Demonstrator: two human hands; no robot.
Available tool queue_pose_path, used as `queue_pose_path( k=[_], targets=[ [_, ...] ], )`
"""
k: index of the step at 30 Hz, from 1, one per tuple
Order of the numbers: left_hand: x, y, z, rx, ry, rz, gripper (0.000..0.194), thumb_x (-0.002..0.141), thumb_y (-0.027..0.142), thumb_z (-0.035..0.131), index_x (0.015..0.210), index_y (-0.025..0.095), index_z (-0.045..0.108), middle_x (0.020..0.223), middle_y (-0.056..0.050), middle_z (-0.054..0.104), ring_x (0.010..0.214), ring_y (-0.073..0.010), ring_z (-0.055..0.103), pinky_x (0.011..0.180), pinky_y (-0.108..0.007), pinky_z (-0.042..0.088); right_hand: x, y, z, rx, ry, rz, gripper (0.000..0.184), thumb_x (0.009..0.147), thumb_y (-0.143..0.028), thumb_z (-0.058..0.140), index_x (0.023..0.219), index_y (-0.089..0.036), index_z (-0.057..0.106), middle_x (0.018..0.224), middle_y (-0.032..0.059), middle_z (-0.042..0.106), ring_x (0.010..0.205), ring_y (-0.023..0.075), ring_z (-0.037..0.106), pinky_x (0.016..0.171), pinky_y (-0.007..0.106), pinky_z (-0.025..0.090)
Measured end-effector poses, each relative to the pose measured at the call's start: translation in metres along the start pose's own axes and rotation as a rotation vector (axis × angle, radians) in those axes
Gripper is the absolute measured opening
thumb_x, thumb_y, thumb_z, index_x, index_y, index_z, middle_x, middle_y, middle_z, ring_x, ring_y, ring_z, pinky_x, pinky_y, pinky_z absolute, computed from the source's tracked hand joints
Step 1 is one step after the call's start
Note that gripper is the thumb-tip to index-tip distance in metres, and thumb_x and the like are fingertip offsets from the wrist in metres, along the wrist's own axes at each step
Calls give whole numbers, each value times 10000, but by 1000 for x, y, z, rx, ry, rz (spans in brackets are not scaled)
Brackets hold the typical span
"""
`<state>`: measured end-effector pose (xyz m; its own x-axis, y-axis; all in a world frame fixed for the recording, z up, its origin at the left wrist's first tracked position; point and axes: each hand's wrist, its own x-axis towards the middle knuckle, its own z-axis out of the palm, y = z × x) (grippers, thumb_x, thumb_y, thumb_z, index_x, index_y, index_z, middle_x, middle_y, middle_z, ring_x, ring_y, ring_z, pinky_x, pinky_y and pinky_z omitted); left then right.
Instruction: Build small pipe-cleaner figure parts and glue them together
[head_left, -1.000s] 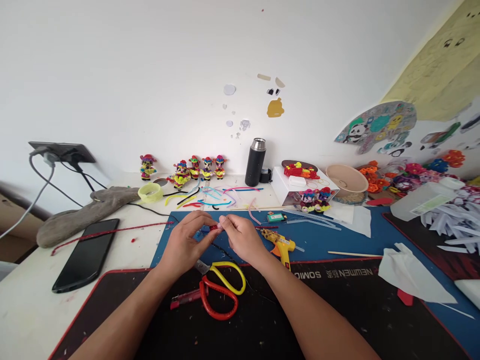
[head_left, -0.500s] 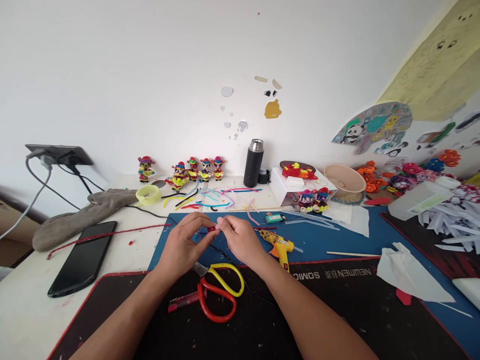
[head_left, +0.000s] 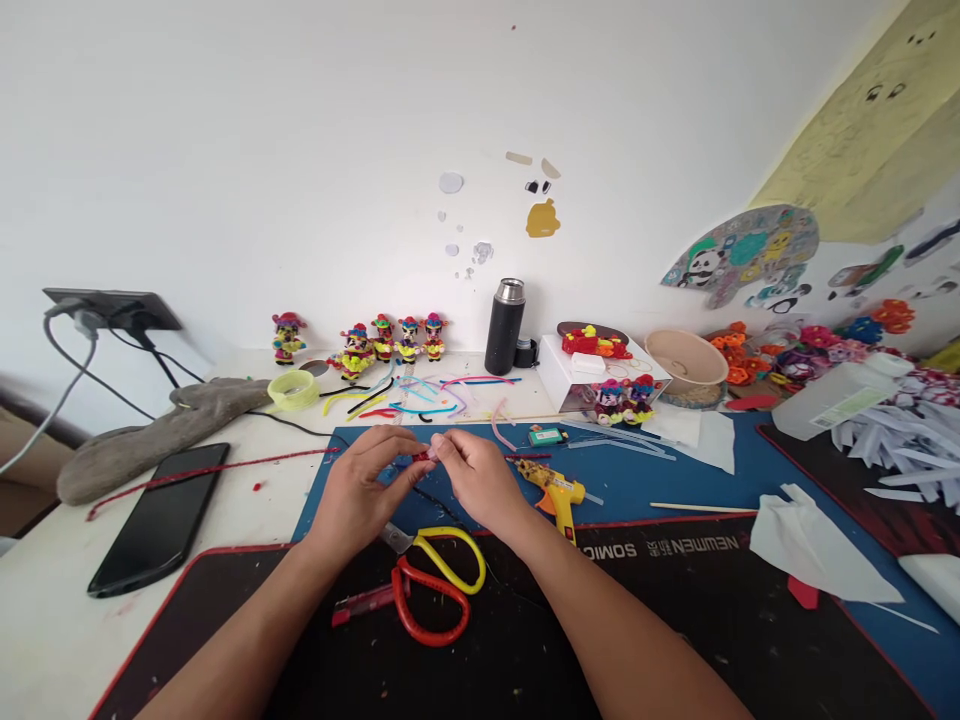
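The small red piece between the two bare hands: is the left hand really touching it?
Touching: the head view shows the left hand pinching the small red piece between thumb and forefinger.

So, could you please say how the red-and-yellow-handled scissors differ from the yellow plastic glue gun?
The red-and-yellow-handled scissors have two handle loops; the yellow plastic glue gun has one grip. The scissors' loops lie on the black mat, the gun mostly on the blue mat. The scissors' blades are largely hidden by the left hand; the gun's nozzle end shows. Both show yellow, and neither is held.
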<state>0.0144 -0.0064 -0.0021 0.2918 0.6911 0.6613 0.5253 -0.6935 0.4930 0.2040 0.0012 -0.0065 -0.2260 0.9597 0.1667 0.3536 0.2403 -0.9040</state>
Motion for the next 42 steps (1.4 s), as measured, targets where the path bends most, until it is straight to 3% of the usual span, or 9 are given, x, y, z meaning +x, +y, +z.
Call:
queue_pose_path(
  k=[15, 28, 42],
  targets=[
    [2, -1, -3, 102, -7, 144, 68, 999, 244, 696, 1037, 227, 750, 971, -61, 774, 881, -211, 726, 809, -330, 581, 0, 1, 1, -34, -6, -7, 377, 1093, -418, 488, 819, -201, 631, 719, 0, 638, 688, 171, 564, 633, 276, 345],
    [-1, -2, 0, 82, 26, 85, 38, 990, 235, 716, 1013, 221, 743, 994, -67, 766, 921, -215, 740, 838, -327, 591, -3, 3, 7, 130, -36, 100, 387, 1090, -536, 468, 931, -223, 630, 515, -68, 488, 478, 152, 504, 537, 265, 375],
    [1, 0, -3, 175, -4, 209, 62, 1002, 234, 701, 1045, 222, 743, 978, -67, 793, 868, -212, 733, 805, -340, 586, -1, 4, 3, 120, -56, 126, 423, 1073, -560, 495, 892, -214, 659, 486, -65, 483, 475, 154, 510, 544, 264, 386]
  ],
)
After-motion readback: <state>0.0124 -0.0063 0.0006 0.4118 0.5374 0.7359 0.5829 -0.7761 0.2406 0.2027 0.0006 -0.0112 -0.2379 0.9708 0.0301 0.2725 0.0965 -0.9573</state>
